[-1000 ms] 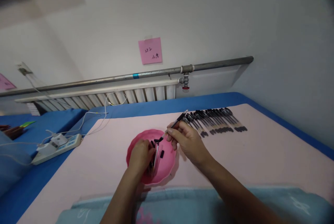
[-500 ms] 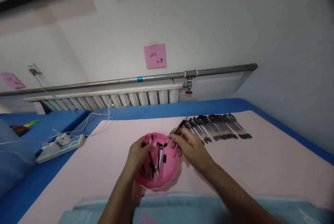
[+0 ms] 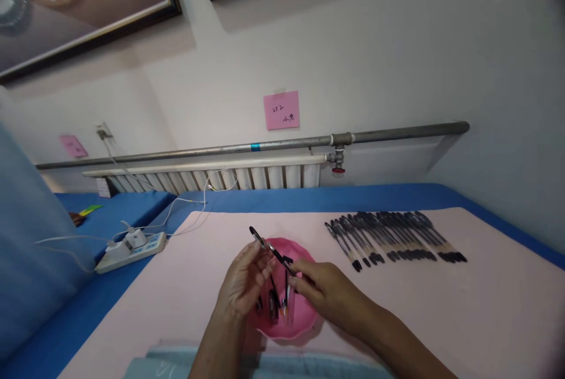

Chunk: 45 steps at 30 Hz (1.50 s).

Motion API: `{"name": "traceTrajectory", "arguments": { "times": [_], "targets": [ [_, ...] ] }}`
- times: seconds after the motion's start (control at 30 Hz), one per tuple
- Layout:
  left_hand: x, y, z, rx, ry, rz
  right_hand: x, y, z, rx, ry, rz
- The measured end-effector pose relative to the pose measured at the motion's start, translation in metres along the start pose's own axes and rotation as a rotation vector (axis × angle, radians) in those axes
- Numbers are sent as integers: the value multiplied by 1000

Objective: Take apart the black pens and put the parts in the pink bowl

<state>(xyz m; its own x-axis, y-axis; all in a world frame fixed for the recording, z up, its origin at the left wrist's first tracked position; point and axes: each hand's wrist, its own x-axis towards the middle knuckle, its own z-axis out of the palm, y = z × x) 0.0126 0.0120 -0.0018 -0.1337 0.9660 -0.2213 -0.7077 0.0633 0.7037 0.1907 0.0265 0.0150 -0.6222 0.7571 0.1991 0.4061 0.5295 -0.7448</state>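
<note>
Blk pen (image 3: pixel 279 256) over pink bowl (image 3: pixel 305 317), tip now turned to cap (image 3: pixel 255 232), so bits line up; I can't tell if joined | R hand (image 3: pixel 324 289) grips pen, L hand (image 3: pixel 242 282) pinches cap | pen row (image 3: pixel 388 235) R of bowl

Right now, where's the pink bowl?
The scalloped pink bowl is below centre in the head view, on the pale pink covering, partly hidden by the left hand and right hand, left of the pen row.
</note>
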Motion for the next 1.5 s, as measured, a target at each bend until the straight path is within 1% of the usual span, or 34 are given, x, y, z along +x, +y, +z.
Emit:
{"name": "traceTrajectory", "arguments": {
  "times": [0.23,0.4,0.63,0.83,0.93,1.0,1.07,1.13,1.17,1.2,1.27,1.37,1.43,1.5],
  "targets": [
    [4,-1,-3,-110,34,-5,0,0,2,-59,-39,8],
    [2,-4,2,-113,43,-1,-1,3,4,-64,-60,-13],
    [0,-6,5,-124,46,15,-1,1,2,-79,-47,0],
    [-2,-6,7,-109,16,33,-1,0,-2,-51,-42,3],
    [-3,-12,10,-73,-4,27,-1,3,3,-26,-13,22],
    [-5,-20,14,-45,-17,23,0,6,11,19,32,53],
    [-6,-29,19,-19,-56,16,1,8,19,47,90,96],
    [-8,-35,23,14,-100,5,2,10,25,28,132,133],
    [-8,-36,23,34,-103,3,3,11,25,6,141,147],
    [-8,-37,23,54,-84,8,3,12,24,-20,147,159],
    [-8,-36,21,97,0,30,5,18,15,-80,164,192],
    [-6,-34,15,169,105,42,5,34,-6,-228,224,288],
    [-7,-33,14,201,114,26,3,50,-18,-345,254,368],
    [-8,-34,15,212,109,4,2,66,-26,-450,258,444]
  ]
}}
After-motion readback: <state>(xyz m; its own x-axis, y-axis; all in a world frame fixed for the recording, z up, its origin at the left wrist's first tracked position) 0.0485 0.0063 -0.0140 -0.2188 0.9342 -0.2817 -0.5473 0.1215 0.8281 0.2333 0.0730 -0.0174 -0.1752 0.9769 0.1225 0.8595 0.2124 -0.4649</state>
